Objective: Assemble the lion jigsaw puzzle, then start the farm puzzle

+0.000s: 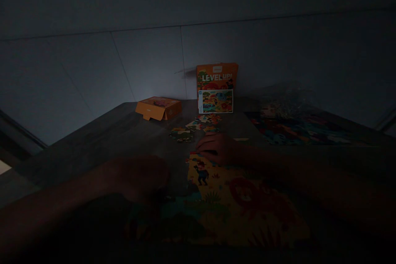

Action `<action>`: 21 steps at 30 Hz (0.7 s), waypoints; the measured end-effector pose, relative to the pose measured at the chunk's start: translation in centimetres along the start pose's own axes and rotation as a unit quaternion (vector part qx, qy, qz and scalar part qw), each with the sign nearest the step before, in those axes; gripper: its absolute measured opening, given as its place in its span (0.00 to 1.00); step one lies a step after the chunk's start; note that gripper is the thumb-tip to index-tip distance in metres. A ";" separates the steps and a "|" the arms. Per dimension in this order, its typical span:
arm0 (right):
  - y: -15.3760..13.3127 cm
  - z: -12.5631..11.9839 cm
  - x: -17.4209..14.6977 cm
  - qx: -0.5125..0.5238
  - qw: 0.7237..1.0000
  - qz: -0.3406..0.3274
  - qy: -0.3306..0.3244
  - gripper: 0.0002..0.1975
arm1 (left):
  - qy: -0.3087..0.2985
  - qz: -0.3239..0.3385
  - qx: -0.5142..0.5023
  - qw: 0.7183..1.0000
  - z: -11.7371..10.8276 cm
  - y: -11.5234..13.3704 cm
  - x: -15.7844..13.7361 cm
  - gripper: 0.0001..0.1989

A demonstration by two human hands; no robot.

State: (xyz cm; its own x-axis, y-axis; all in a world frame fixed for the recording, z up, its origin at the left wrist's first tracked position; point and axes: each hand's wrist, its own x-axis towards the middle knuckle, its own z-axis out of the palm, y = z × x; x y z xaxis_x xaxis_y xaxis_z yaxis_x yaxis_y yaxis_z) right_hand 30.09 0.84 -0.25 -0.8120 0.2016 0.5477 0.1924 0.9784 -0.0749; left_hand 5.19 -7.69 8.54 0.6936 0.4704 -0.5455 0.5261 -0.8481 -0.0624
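A partly joined jigsaw puzzle (216,198) lies on the table in front of me, showing a lion, a crocodile and a figure in dark clothes on yellow ground. At its upper edge is my right hand (216,147), fingers curled and closed on a puzzle piece (192,154) that mostly hides beneath the fingertips. My left hand (145,177) rests by the puzzle's left side, over the teal part; its fingers are lost in the dark. Loose puzzle pieces (181,135) lie in a cluster just beyond the right hand.
At the back, an orange "LEVEL UP!" box (217,70) leans upright, with a picture card (215,102) before it. An opened orange box (159,107) lies to the left. On the right are a dark printed sheet (297,132) and crumpled clear plastic (284,101). The light is very dim.
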 end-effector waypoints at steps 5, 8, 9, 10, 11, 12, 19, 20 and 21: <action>0.0 -0.2 0.0 -0.002 1.000 0.002 -0.005 0.11 | 0.046 0.030 -0.074 0.996 0.2 -0.3 0.2 0.06; 0.1 -0.2 0.0 -0.005 1.000 0.004 -0.011 0.11 | 0.064 0.044 -0.131 0.988 0.3 -0.4 0.6 0.08; 0.1 -0.2 -0.1 -0.006 1.000 0.005 -0.012 0.11 | 0.072 0.044 -0.152 0.985 0.3 -0.4 0.9 0.10; 0.1 -0.1 -0.1 -0.007 1.000 0.006 -0.013 0.11 | 0.081 0.040 -0.177 0.980 0.4 -0.5 1.1 0.13; 0.2 -0.1 -0.1 -0.007 1.000 0.006 -0.013 0.11 | 0.092 0.034 -0.205 0.974 0.5 -0.5 1.5 0.15; 0.2 -0.1 -0.1 -0.006 1.000 0.004 -0.013 0.11 | 0.103 0.031 -0.233 0.967 0.7 -0.7 1.8 0.17; 0.3 -0.2 -0.1 0.011 1.000 -0.005 -0.013 0.12 | 0.083 0.035 -0.332 0.939 2.2 -2.1 3.4 0.20; 0.3 -0.3 -0.1 0.013 1.000 -0.008 -0.021 0.13 | 0.081 0.032 -0.336 0.938 2.3 -2.3 3.4 0.19; 0.4 -0.4 0.0 0.015 0.999 -0.010 -0.030 0.13 | 0.081 0.029 -0.338 0.937 2.3 -2.3 3.4 0.19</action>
State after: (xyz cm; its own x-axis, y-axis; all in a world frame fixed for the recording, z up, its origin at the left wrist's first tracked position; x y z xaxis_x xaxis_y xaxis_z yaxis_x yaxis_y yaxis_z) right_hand 30.41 1.18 0.00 -0.8471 0.1829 0.4990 0.1596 0.9831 -0.0894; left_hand 5.17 -4.68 4.90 0.7677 0.5048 -0.3947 0.6386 -0.5517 0.5365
